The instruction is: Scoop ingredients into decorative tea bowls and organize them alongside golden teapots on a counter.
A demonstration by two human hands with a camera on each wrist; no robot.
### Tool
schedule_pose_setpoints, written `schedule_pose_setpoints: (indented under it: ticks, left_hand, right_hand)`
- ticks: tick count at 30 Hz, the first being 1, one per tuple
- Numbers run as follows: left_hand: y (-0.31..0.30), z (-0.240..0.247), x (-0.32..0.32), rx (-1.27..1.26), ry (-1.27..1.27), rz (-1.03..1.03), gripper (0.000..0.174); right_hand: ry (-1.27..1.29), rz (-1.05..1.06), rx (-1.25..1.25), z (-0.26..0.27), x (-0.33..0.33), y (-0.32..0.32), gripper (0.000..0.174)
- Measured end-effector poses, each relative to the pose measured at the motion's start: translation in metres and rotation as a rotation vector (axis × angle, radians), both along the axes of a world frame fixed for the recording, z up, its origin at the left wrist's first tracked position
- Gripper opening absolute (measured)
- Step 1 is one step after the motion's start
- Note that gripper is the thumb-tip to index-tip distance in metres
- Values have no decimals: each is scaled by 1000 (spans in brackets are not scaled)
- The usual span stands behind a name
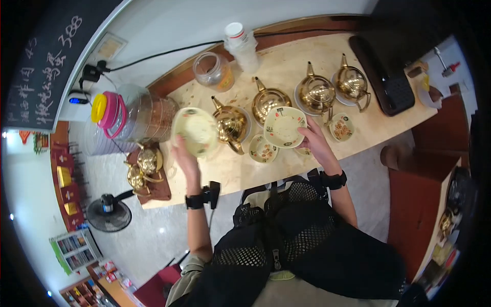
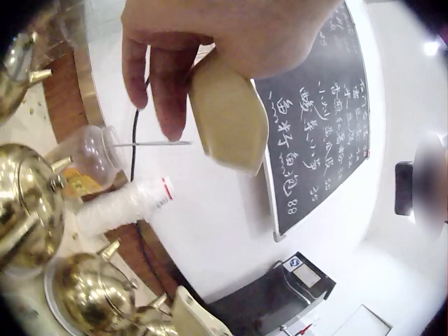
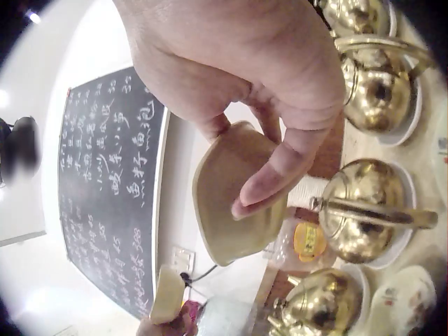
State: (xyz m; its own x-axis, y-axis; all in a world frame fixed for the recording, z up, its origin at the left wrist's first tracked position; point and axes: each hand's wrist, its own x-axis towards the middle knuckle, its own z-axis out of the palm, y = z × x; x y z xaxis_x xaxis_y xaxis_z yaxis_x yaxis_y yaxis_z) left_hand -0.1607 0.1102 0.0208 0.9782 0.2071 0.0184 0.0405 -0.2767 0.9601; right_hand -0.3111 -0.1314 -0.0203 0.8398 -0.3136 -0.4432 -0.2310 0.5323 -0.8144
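My left hand [image 1: 185, 159] grips a pale, flower-patterned bowl [image 1: 197, 130] by its edge, raised over the left part of the table. In the left wrist view this bowl [image 2: 227, 119] shows its plain outer side. My right hand [image 1: 318, 146] pinches a similar squarish bowl [image 1: 285, 125], thumb along its side in the right wrist view. Beneath the right hand's bowl, a small bowl [image 1: 263, 149] with brown bits sits on the table. Another such bowl [image 1: 341, 127] stands to the right. Behind them is a row of brass teapots [image 1: 271, 100] on white saucers.
A big clear jar [image 1: 153, 110] with a pink and yellow lid stands left. Behind the teapots are a round clear jar [image 1: 212, 71] and wrapped paper cups [image 1: 241, 46]. A dark device [image 1: 388, 82] sits right. Small teapots rest on a brown tray [image 1: 161, 189] at the left edge.
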Motion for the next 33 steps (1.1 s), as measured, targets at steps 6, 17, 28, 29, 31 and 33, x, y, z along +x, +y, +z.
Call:
schedule_pose_setpoints:
  ticks: [6,17,28,29,31,33]
  left_hand:
    - [-37,2,-56,-98,108,-363,29]
    - [-44,-14,-67,-206,145,-458,18]
    - [-44,-31,-52,-375,68,-509,19]
    - [-43,-31,-51,-352,71,-545,20]
    - [-41,-34,-48,-335,83,-596,22]
    - [-46,-37,-47,-208,-10,-691,24]
  right_hand:
    - [-96,246,6,1,29,24,50]
    - [-199,235,57,21,22,54,51]
    - [-216,158,117,23,15,78,65]
    - [-208,144,110,25,14,80,65]
    - [-88,80,75,29,13,84,65]
    - [-33,13,28,27,11,82,62]
